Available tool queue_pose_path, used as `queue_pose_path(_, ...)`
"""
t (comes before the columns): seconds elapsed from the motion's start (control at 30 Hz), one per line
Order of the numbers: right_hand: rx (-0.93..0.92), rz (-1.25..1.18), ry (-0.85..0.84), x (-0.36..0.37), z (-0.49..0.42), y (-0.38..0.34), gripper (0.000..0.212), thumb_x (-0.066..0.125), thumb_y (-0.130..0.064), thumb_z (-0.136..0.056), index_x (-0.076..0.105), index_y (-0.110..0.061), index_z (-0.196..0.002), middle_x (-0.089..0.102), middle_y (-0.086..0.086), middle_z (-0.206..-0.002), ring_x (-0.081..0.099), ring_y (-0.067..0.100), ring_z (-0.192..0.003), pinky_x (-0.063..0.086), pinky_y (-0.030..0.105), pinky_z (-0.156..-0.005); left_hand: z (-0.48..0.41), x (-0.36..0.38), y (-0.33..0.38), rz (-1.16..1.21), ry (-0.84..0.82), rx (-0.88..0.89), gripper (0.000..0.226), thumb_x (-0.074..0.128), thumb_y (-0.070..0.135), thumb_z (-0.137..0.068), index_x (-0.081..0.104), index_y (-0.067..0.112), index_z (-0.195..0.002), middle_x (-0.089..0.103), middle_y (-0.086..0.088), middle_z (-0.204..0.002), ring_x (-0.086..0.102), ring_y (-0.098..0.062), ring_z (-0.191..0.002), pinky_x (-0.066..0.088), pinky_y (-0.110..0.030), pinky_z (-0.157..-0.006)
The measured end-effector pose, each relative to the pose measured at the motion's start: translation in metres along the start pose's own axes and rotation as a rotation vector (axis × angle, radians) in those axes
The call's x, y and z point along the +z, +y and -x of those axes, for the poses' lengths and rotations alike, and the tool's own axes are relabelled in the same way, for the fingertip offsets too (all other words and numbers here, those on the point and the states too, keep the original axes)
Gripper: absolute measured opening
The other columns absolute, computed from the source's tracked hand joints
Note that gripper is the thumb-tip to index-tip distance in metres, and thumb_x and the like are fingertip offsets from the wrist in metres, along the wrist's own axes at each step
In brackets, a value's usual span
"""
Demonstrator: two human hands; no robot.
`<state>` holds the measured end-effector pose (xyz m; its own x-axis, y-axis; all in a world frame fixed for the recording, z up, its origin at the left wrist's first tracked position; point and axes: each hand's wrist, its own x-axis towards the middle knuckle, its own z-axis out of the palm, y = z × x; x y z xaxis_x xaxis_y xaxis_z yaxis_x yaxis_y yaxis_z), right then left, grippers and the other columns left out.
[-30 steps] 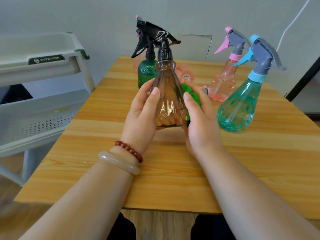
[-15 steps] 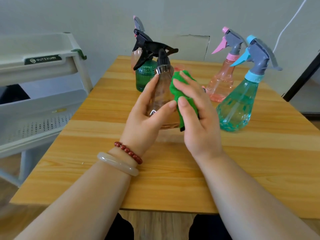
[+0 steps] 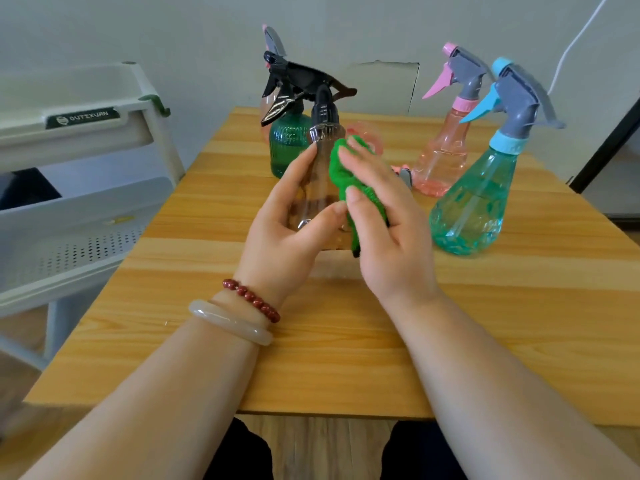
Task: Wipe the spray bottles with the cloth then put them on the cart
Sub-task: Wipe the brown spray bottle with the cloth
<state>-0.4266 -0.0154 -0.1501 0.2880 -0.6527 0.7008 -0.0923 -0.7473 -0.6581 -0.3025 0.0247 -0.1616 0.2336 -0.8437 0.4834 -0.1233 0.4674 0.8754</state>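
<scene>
Green cloth (image 3: 346,178) is bunched in my right grip (image 3: 391,233), thumb and fingers clamped on it, pressing it to the right side of the brown-tinted spray bottle (image 3: 311,202). My left grip (image 3: 284,237) is wrapped round that bottle's body, thumb across the front, fingers up the left side toward the neck. Bottle is upright over mid-desk, black trigger head pointing left. Base sits low at the desk (image 3: 311,358), can't tell if it touches.

Room: wide bare strip of desk between my wrists and the near edge, and both forearms cross that edge. Bare wood on the left too, out to the left edge. White cart (image 3: 86,216) stands just beside that left edge, with a perforated shelf and an upper tray above it.

Tight behind: dark green bottle (image 3: 287,147) is just behind the held one, trigger heads overlapping in view. A pinkish bottle with grey trigger (image 3: 275,41) stands behind that, near the far edge.

Right side is tighter: teal bottle (image 3: 474,209) is near my right grip, small gap, not touching. Pink bottle (image 3: 440,157) stands upright just behind it. Something pink and grey lies between cloth and pink bottle, mostly hidden. Right desk edge runs beyond the teal bottle, some bare wood there.

Red bead bracelet (image 3: 251,299) and pale bangle (image 3: 230,322) are on my left wrist.
</scene>
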Motion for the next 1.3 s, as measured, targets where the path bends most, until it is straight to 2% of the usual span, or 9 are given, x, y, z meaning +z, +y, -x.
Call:
queue_pose_path(0.17,0.421,-0.256,0.027,-0.012,-0.009,0.006,0.038,0.043,-0.018,-0.103,0.055,-0.025,-0.138,0.053,-0.018,-0.136,0.042,-0.027,-0.113,0.031,-0.005,-0.087,0.003,0.008,0.001,-0.003,-0.044,0.021,0.065,0.067,0.008,-0.087,0.038,0.018,-0.144,0.053,0.001,-0.142,0.051,-0.008,-0.132,0.044,-0.026,-0.107)
queue_pose_path(0.33,0.041,-0.031,-0.143,-0.013,-0.002,0.001,0.040,0.045,-0.008,-0.098,0.054,-0.012,-0.136,0.041,-0.009,-0.148,0.030,0.001,-0.143,0.025,0.023,-0.117,0.002,0.006,0.002,-0.071,-0.081,0.014,0.063,0.067,0.013,-0.086,0.038,0.030,-0.140,0.052,0.023,-0.135,0.049,0.005,-0.129,0.042,-0.015,-0.103)
queue_pose_path(0.47,0.182,-0.174,-0.082,-0.013,-0.008,0.004,0.040,0.044,-0.014,-0.099,0.053,-0.020,-0.138,0.040,-0.016,-0.146,0.029,-0.007,-0.140,0.025,0.015,-0.114,0.004,0.003,0.002,-0.037,-0.111,0.009,0.066,0.069,0.006,-0.085,0.038,0.023,-0.141,0.054,0.016,-0.134,0.053,0.004,-0.125,0.044,-0.013,-0.098)
queue_pose_path(0.63,0.434,-0.179,-0.005,-0.015,-0.012,0.018,0.044,0.039,-0.034,-0.097,0.057,-0.027,-0.137,0.056,-0.010,-0.140,0.046,0.006,-0.133,0.035,0.040,-0.115,0.005,0.009,0.005,-0.019,-0.077,0.044,0.066,0.068,0.004,-0.084,0.039,0.019,-0.141,0.058,0.023,-0.128,0.056,0.005,-0.121,0.046,-0.014,-0.096)
queue_pose_path(0.83,-0.017,-0.050,-0.117,-0.008,0.002,0.004,0.041,0.045,-0.006,-0.098,0.051,-0.007,-0.138,0.041,-0.003,-0.149,0.031,0.006,-0.144,0.025,0.026,-0.118,0.001,0.002,0.004,-0.040,-0.039,0.011,0.068,0.068,0.016,-0.087,0.039,0.010,-0.149,0.053,0.004,-0.144,0.050,-0.005,-0.132,0.044,-0.030,-0.109)
queue_pose_path(1.0,0.318,-0.285,0.049,-0.007,-0.004,0.006,0.039,0.044,-0.017,-0.097,0.058,-0.027,-0.132,0.057,-0.013,-0.135,0.046,-0.005,-0.129,0.036,0.014,-0.105,0.002,0.004,0.007,0.056,-0.004,-0.008,0.067,0.070,0.015,-0.085,0.041,0.011,-0.146,0.055,0.000,-0.142,0.052,-0.007,-0.131,0.045,-0.025,-0.105)
queue_pose_path(1.17,0.522,-0.550,-0.012,-0.005,-0.006,0.009,0.034,0.045,-0.032,-0.093,0.070,-0.039,-0.115,0.064,-0.009,-0.128,0.053,0.013,-0.128,0.041,0.039,-0.106,0.000,0.006,0.011,0.325,0.079,-0.128,0.059,0.064,0.030,-0.078,0.048,0.032,-0.135,0.061,-0.005,-0.136,0.058,-0.028,-0.126,0.046,-0.058,-0.104)
queue_pose_path(1.23,0.423,-0.460,-0.007,-0.003,-0.003,0.000,0.032,0.044,-0.026,-0.099,0.067,-0.041,-0.115,0.063,-0.021,-0.124,0.049,-0.003,-0.126,0.041,0.028,-0.106,0.000,0.005,0.012,0.315,0.097,-0.165,0.055,0.062,0.033,-0.082,0.049,0.035,-0.135,0.061,-0.001,-0.136,0.058,-0.023,-0.127,0.046,-0.057,-0.104)
queue_pose_path(1.3,0.342,-0.392,0.047,-0.003,-0.001,-0.006,0.029,0.044,-0.018,-0.102,0.063,-0.034,-0.117,0.060,-0.032,-0.115,0.047,-0.019,-0.116,0.037,0.006,-0.096,-0.001,0.004,0.011,0.148,0.089,-0.129,0.053,0.055,0.040,-0.088,0.046,0.036,-0.140,0.059,0.011,-0.135,0.053,-0.005,-0.129,0.045,-0.036,-0.107)
